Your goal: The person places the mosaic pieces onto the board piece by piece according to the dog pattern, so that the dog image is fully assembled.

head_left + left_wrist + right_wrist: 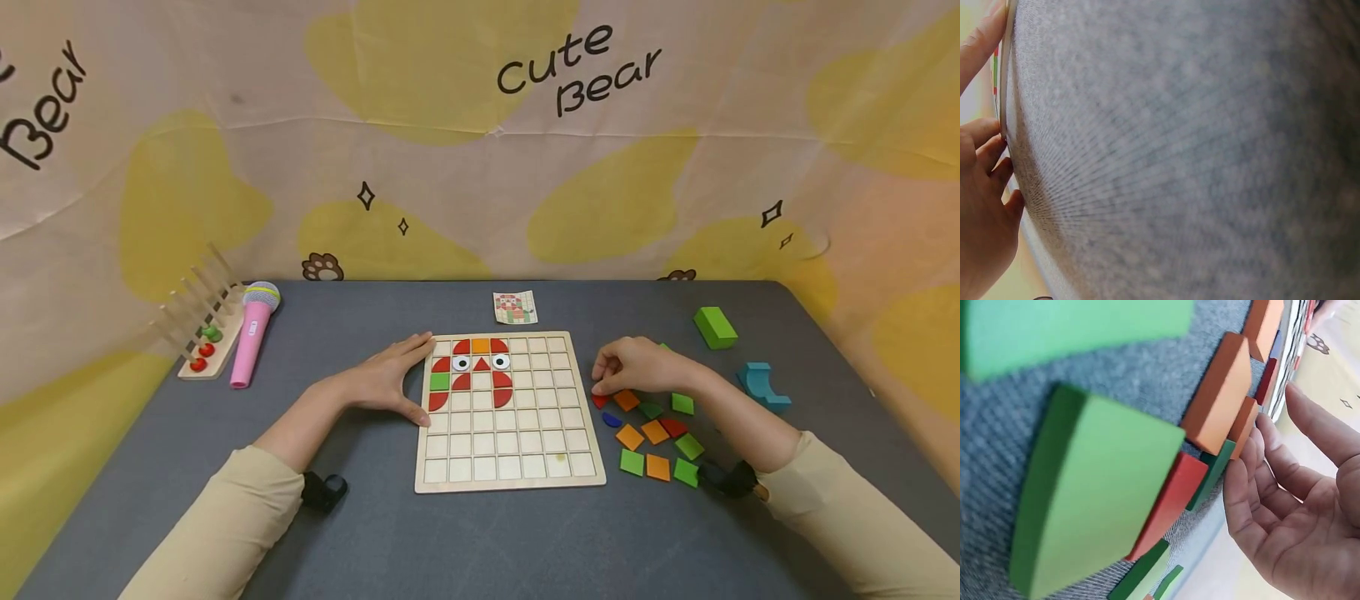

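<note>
Red block (599,401) lies on the counter (420,550) just right of the board (510,487), at the fingertips of the right hand (642,365); the thumb stands apart from the bent fingers, with nothing gripped. The left hand (386,377), fingers spread, touches the board's left edge. Around the right hand lie an orange block (627,400) and a blue block (612,420). Farther out sit a card (515,307) behind the board, a green brick (715,327) at right, and a pink microphone (251,340) at left.
</note>
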`<state>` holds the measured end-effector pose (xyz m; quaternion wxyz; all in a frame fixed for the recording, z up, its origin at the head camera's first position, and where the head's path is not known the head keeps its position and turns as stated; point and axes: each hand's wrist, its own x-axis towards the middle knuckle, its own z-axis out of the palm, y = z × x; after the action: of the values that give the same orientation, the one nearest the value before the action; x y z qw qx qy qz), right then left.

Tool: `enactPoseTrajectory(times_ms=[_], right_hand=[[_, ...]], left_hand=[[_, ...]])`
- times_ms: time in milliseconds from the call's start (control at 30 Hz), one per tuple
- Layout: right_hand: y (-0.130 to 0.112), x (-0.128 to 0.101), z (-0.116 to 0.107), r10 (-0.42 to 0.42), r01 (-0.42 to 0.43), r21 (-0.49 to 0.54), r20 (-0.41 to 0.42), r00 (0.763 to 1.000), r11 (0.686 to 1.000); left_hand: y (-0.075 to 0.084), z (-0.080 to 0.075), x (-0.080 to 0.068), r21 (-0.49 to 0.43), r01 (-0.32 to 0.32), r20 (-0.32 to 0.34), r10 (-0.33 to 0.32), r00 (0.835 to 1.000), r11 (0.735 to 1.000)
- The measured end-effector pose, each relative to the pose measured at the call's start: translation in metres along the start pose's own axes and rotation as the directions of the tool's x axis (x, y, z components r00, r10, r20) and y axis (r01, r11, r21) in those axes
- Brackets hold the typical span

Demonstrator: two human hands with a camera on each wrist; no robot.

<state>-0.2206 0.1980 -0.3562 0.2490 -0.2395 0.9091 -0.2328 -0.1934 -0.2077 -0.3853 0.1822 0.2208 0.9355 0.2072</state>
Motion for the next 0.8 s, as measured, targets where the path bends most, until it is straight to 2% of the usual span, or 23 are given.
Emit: enactPoseTrajectory(times_ms=[400,800], right_hand=[[0.000,0.004,0.006,-0.038,0.037,-0.034,-0.029,0.999,0.999],[-0.016,0.001,0.006,-0.082,0.080,-0.038,-0.047,0.995,0.996]], left_hand=[[-0.001,0.000,0.000,-0.001,0.010,0.016,-0.010,1.000,1.000],[0.001,-0.001,0.000,-0.004,0.017,0.013,-0.017,1.000,1.000]])
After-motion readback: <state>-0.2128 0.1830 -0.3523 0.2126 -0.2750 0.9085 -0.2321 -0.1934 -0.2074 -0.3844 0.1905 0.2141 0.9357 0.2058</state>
